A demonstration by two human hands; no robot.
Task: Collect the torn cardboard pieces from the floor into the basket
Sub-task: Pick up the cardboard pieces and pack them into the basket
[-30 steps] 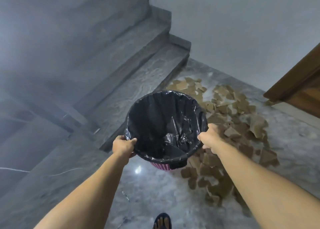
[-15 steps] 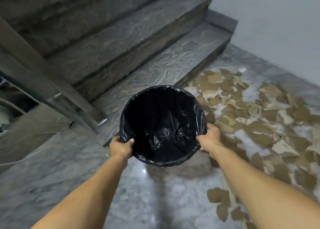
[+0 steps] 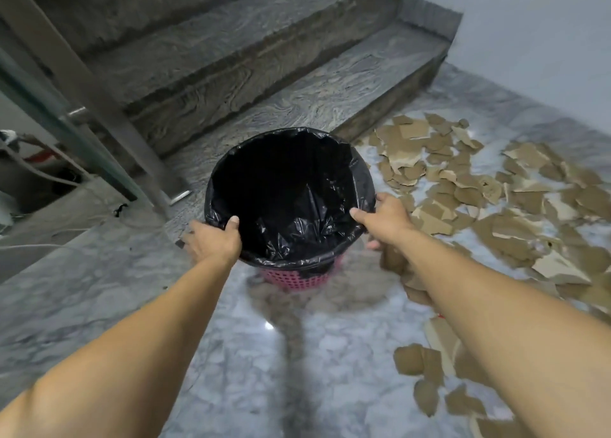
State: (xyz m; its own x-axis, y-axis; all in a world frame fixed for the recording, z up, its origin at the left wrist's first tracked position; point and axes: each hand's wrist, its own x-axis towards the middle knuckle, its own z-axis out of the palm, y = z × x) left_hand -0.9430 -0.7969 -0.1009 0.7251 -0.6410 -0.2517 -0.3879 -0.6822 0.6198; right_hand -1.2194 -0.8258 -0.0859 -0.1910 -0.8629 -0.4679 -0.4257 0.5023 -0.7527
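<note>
A round pink basket [image 3: 294, 280] lined with a black plastic bag [image 3: 287, 189] is in the middle of the view, just in front of the lowest stair. My left hand [image 3: 211, 241] grips its near-left rim, thumb inside the bag. My right hand [image 3: 385, 219] grips the right rim. The bag looks empty inside. Several torn brown cardboard pieces [image 3: 489, 199] lie spread over the marble floor to the right of the basket, and more cardboard pieces [image 3: 429, 374] lie near my right forearm.
Grey stone stairs [image 3: 281, 73] rise behind the basket. A metal and glass railing post [image 3: 99, 107] stands at the left, with cables and clutter behind it. A pale wall [image 3: 545, 40] closes the right side. Glossy marble floor [image 3: 264, 371] lies under my arms.
The basket has come lower and closer to the floor beside the stair; its pink base now shows. My view has shifted, so the cardboard spread sits further right.
</note>
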